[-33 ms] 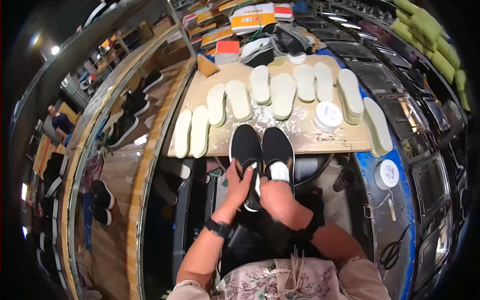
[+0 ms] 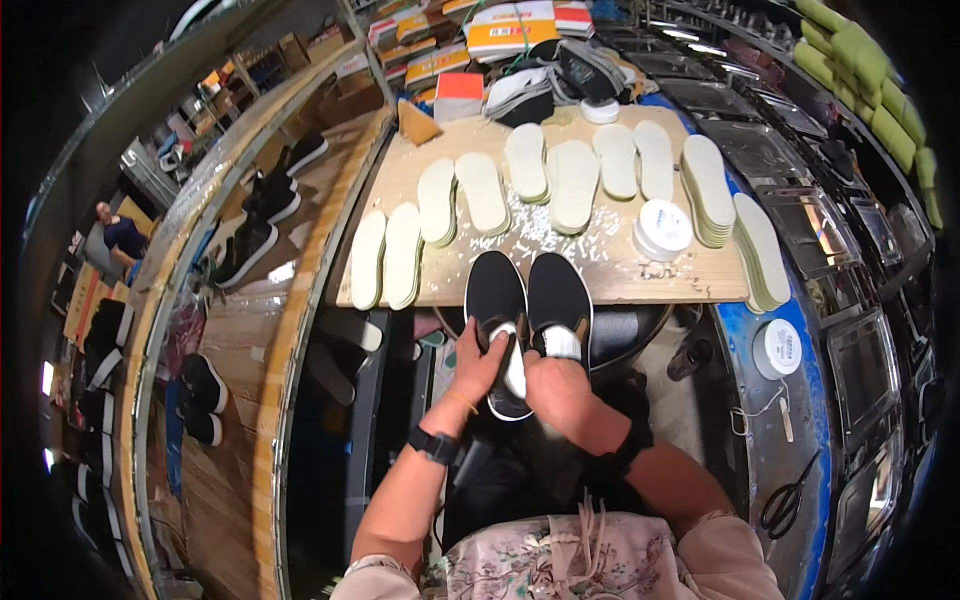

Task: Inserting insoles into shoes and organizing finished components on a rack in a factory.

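Two black slip-on shoes with white soles lie side by side, toes at the table's front edge. The left shoe (image 2: 494, 285) is gripped at its side by my left hand (image 2: 479, 365), thumb at the opening. A white strip, perhaps an insole (image 2: 515, 372), shows in that opening. My right hand (image 2: 562, 393) is closed over the heel area between the shoes; whatever its fingers pinch is hidden. In the right shoe (image 2: 558, 287) a pale lining or insert (image 2: 561, 344) is visible.
Stacks of cream insoles (image 2: 573, 187) stand across the wooden table (image 2: 620, 290), with white scraps among them. Round white tubs (image 2: 662, 230) and scissors (image 2: 785, 508) are at the right. Shoeboxes (image 2: 510, 35) pile at the back; a shelf with shoes (image 2: 205, 385) runs along the left.
The view has shifted slightly. Both hands stay at the shoes in nearly the same pose.
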Action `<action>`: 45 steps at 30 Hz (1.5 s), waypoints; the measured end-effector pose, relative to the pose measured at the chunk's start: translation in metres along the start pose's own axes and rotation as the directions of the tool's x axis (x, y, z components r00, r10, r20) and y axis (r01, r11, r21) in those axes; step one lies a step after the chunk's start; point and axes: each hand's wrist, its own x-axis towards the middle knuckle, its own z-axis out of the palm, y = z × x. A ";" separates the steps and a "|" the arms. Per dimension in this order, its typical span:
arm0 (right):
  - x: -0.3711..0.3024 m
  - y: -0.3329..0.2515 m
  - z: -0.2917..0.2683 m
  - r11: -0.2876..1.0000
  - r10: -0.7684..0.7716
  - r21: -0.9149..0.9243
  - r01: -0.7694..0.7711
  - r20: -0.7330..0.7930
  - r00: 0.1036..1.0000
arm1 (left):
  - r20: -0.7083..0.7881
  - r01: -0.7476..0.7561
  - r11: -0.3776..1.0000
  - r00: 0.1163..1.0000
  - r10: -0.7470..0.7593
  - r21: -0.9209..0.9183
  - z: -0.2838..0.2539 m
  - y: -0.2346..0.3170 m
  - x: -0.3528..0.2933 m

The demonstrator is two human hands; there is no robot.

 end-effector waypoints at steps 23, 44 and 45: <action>-0.460 0.214 -0.035 -0.031 0.924 -0.326 -0.945 -0.370 0.097 | 0.161 -0.114 0.726 0.987 0.005 0.678 0.012 0.075 -0.013; -0.112 0.086 -0.025 -0.117 0.170 0.949 -0.292 0.309 0.936 | 0.435 0.129 0.783 0.879 0.193 -0.608 -0.096 0.011 -0.077; -0.098 0.073 -0.013 -0.001 0.131 0.970 -0.245 0.243 0.961 | 0.414 0.116 0.783 0.890 0.191 -0.611 -0.098 0.013 -0.081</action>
